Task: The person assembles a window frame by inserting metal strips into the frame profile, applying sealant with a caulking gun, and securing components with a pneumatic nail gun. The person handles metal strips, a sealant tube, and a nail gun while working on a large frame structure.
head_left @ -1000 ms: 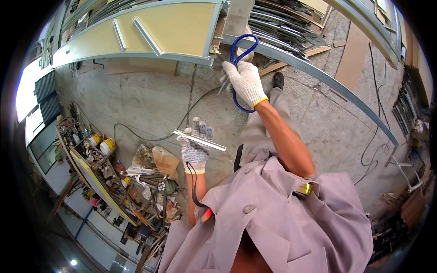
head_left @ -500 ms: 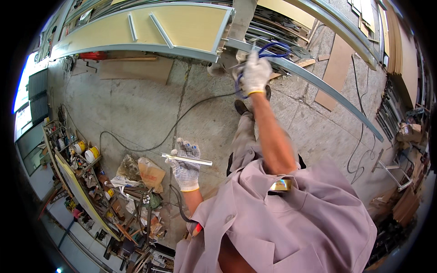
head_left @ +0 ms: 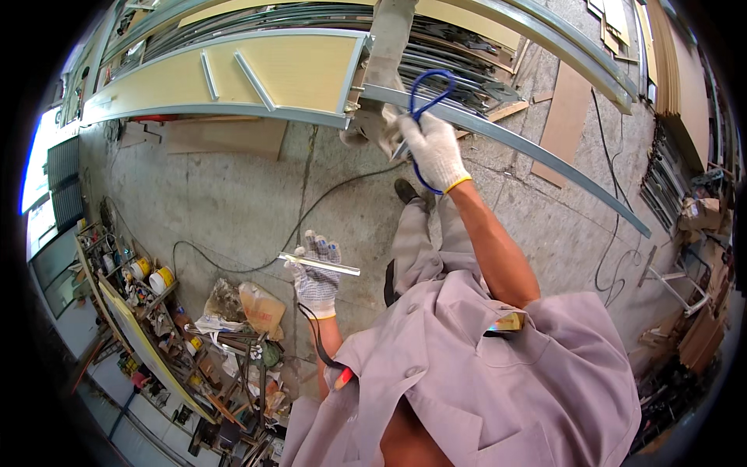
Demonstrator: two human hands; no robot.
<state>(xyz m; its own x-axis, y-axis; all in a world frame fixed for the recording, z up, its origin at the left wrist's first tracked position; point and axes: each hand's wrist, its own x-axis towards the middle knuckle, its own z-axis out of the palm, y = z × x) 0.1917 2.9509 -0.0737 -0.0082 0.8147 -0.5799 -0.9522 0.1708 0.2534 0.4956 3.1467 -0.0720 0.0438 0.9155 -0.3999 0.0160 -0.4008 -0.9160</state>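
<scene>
My right hand [head_left: 436,154], in a white knit glove with a yellow cuff, is closed round a pair of scissors [head_left: 433,75] with large blue loop handles. One loop stands above the hand and the other shows below it; the blades are mostly hidden. A long grey metal rail [head_left: 537,140] runs just beyond this hand. Lower left, my left hand [head_left: 316,280], gloved and palm up, keeps a short pale metal strip [head_left: 331,267] across it under the thumb. The other fingers stretch out past the strip.
A pale yellow panel [head_left: 167,78] in a metal frame lies at the far left with two short strips on it. A dark cable [head_left: 311,210] crosses the concrete floor. A cluttered tool rack [head_left: 156,292] stands left, and brown boards [head_left: 564,117] lie right.
My right hand has come nearer and turned, so the scissors' blue loops show more spread out. My left hand keeps the strip in much the same place. The view has shifted slightly.
</scene>
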